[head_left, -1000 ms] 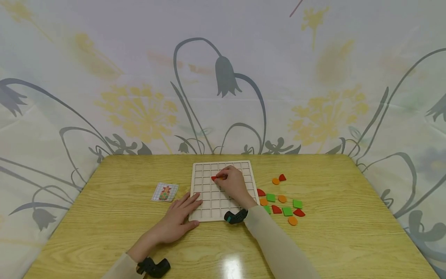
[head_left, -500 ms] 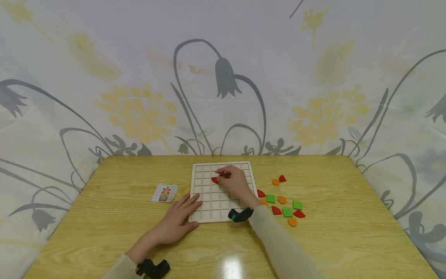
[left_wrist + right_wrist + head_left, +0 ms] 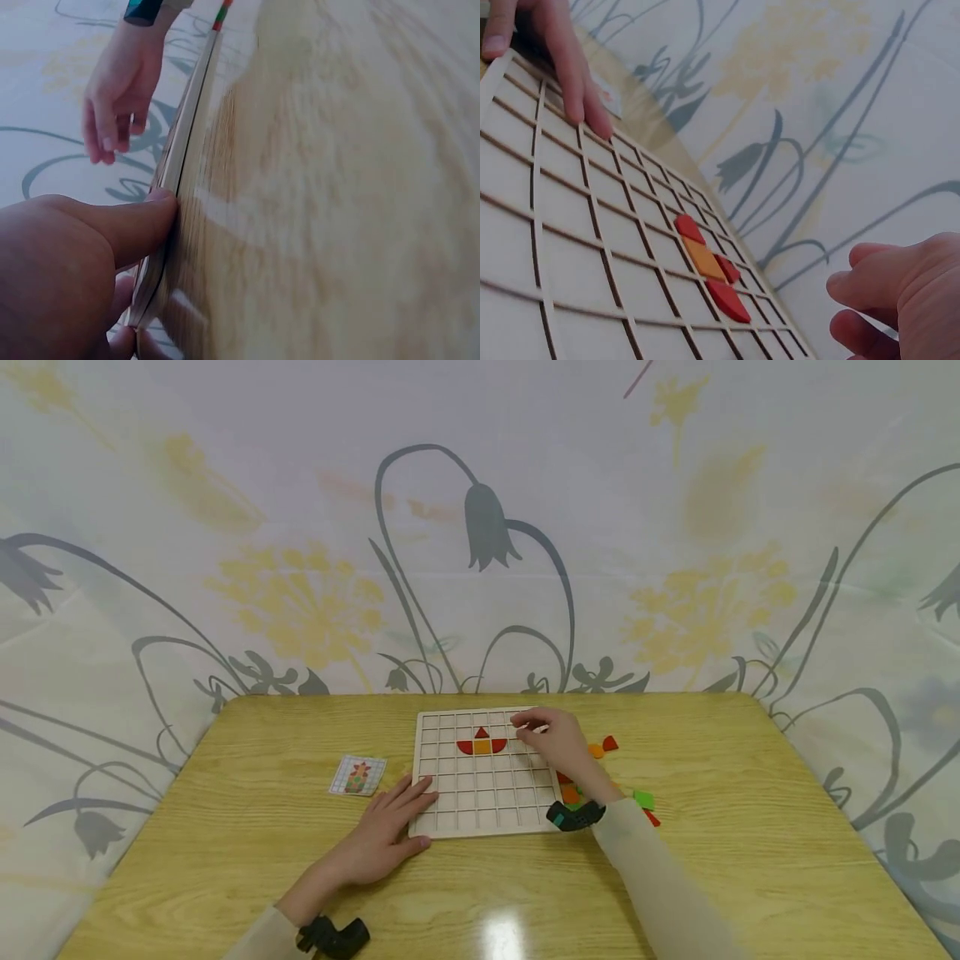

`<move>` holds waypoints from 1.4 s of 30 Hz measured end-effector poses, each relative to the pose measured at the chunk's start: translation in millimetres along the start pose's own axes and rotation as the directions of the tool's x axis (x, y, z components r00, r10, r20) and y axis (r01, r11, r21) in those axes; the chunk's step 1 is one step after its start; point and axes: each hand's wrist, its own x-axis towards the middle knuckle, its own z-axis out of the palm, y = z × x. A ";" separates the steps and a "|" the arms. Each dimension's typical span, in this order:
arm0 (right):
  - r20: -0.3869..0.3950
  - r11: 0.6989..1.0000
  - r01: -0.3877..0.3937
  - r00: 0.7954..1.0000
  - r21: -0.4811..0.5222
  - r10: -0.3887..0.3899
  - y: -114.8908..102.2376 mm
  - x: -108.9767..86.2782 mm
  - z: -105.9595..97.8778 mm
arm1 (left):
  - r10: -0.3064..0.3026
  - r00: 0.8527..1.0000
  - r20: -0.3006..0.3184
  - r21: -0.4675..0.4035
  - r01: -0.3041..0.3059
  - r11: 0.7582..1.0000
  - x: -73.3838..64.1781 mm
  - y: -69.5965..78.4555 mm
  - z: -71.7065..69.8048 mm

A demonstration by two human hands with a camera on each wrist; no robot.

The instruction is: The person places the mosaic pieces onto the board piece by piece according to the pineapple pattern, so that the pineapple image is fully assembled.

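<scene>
The wooden grid board point(image 3: 457, 818) lies on the table in front of me. On its upper half an orange square point(image 3: 482, 747) sits between two red quarter-round pieces, the left one point(image 3: 465, 747) and the right one point(image 3: 498, 746). A red triangle point(image 3: 481, 732) stands just above the square. My left hand point(image 3: 386, 831) rests on the board's lower left corner with fingers spread and the thumb at the near edge. Above the board's upper right part hovers my right hand point(image 3: 558, 742), fingers loosely bent and nothing visible between them. In the right wrist view it is apart from the pieces.
A small printed pattern card point(image 3: 358, 775) lies left of the board. Right of it, partly hidden by the right forearm, are loose pieces, among them a green square point(image 3: 643, 799), an orange disc point(image 3: 596, 751) and a red piece point(image 3: 611, 742). A patterned cloth point(image 3: 480, 610) hangs behind the table.
My right hand has let go of the pieces and moved right, uncovering the orange square, the red triangle and the right red quarter-round piece. The left hand stays where it was.
</scene>
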 end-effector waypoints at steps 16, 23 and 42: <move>0.029 0.990 -0.032 0.999 -0.136 0.036 42.8 -42.3 -68.6 | -0.006 1.000 -0.001 0.015 0.006 1.000 0.6 -3.0 -2.4; 0.038 0.975 0.001 0.999 -0.223 0.008 53.3 -55.4 -88.6 | -0.016 1.000 0.006 0.001 0.016 1.000 1.1 -1.8 -1.4; 0.081 0.952 0.039 0.997 -0.303 -0.015 65.9 -57.7 -88.2 | -0.026 0.999 0.022 -0.014 0.026 1.000 0.2 0.2 -2.0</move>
